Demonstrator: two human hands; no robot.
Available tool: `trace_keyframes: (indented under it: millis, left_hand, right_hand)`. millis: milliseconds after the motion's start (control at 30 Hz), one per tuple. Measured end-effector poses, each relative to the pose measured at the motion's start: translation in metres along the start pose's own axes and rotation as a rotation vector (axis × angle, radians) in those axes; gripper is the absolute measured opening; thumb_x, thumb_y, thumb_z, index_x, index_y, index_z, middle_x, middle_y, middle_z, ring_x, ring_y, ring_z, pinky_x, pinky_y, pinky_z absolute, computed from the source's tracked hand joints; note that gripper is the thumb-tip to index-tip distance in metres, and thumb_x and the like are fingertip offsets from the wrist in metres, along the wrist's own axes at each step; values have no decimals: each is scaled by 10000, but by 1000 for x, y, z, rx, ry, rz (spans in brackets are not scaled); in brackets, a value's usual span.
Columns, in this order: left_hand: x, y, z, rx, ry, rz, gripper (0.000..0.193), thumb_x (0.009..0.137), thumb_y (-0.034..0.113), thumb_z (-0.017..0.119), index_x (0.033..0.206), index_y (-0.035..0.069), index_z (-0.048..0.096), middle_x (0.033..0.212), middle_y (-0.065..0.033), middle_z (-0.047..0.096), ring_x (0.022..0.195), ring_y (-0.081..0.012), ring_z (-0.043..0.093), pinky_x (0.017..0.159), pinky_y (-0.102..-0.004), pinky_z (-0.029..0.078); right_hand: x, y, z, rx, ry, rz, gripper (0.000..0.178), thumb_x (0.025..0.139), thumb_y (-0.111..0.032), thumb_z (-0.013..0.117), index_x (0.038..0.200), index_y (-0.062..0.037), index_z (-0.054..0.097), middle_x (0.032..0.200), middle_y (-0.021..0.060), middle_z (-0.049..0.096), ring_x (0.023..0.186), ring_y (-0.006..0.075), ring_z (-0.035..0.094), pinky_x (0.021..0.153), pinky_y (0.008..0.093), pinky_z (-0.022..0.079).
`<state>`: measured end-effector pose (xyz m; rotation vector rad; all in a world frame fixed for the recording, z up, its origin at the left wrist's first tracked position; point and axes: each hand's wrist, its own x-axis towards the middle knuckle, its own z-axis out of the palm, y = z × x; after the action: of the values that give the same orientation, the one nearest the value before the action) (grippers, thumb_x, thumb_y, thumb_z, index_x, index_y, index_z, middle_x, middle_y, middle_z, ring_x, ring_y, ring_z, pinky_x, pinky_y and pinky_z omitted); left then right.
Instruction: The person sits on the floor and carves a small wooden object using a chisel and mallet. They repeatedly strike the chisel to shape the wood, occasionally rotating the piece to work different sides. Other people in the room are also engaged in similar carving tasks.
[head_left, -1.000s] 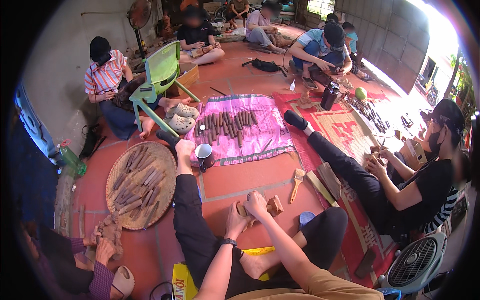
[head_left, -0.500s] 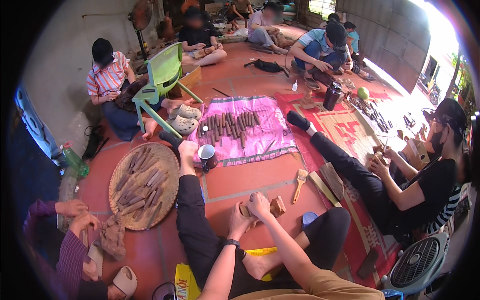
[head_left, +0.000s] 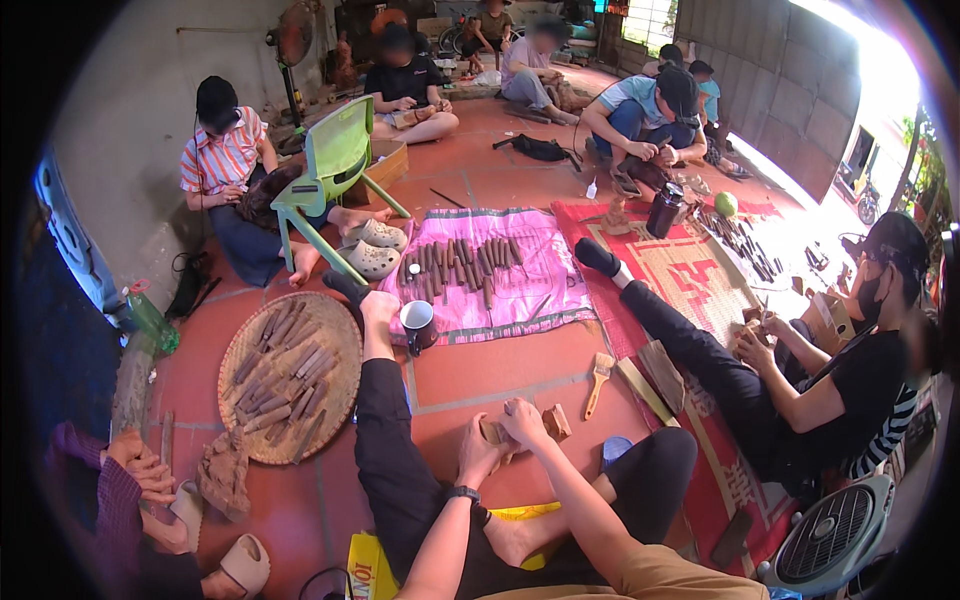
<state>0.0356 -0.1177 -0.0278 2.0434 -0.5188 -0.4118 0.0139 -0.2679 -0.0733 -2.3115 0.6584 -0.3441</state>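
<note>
Low in front of me, between my legs, my left hand (head_left: 478,450) is closed round a brown carved wooden piece (head_left: 556,422). My right hand (head_left: 523,424) is closed over the same piece, its fingers bent close beside the left ones. One blocky end of the wood sticks out to the right of my hands. Both hands cover the rest of it, and whether a small tool or sheet is also in them is hidden. Just right of the wood lie a flat brush (head_left: 598,386) with a wooden handle and a small blue round thing (head_left: 616,452).
A round woven tray (head_left: 236,400) of brown wooden handles is at left; a mug (head_left: 419,328) stands near my foot. Carving tools (head_left: 465,262) cover a pink cloth (head_left: 562,300). A grey fan (head_left: 832,530) stands at lower right. Several people sit around, working.
My hands stay on the wooden piece, with only a slight shift. At lower left, another person's hands have come together. The whole view has tilted slightly.
</note>
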Motion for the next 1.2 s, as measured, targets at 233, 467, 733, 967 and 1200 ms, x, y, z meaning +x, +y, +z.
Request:
trace_keyframes:
  millis: [233,467,733,967,1200]
  left_hand:
    - [1,-3,-7,4,-57,-71,977,595,441,870,1378,53,433,1349,-213,527,1234,-373,535,1023,-453,447]
    - [2,-6,-4,11,0,-39,932,589,345,881,1359,51,447,1328,-213,546,1241,-362,532,1036,-435,438]
    - [0,-4,-4,-8,-23,-48,969,590,374,879,1380,49,420,1353,-229,519,1265,-381,504,1050,-447,423]
    - [1,-10,2,-41,-29,4,954,622,375,846,1394,54,387,1378,-235,470,1294,-403,452,1064,-457,405]
    - [2,-14,2,-21,-6,15,946,623,367,843,1394,62,386,1373,-228,472,1280,-405,459,1060,-460,406]
  right_hand:
    - [1,-31,-2,-108,-105,146,285,791,-247,613,962,-25,666,1056,236,664,977,428,649,842,498,528]
    - [-6,-21,-6,-77,-41,67,324,812,-262,597,1009,-17,679,1069,226,671,1056,397,636,895,480,515]
    - [2,-38,-9,-156,-68,202,323,787,-262,629,997,-23,684,1056,230,688,978,409,666,858,480,533]
    - [-6,-39,-9,-106,79,107,306,781,-283,641,937,-24,691,949,229,701,941,405,675,821,485,536]
    - [-8,-51,-20,-97,-14,132,276,812,-317,628,920,-70,687,885,222,701,889,415,678,797,495,533]
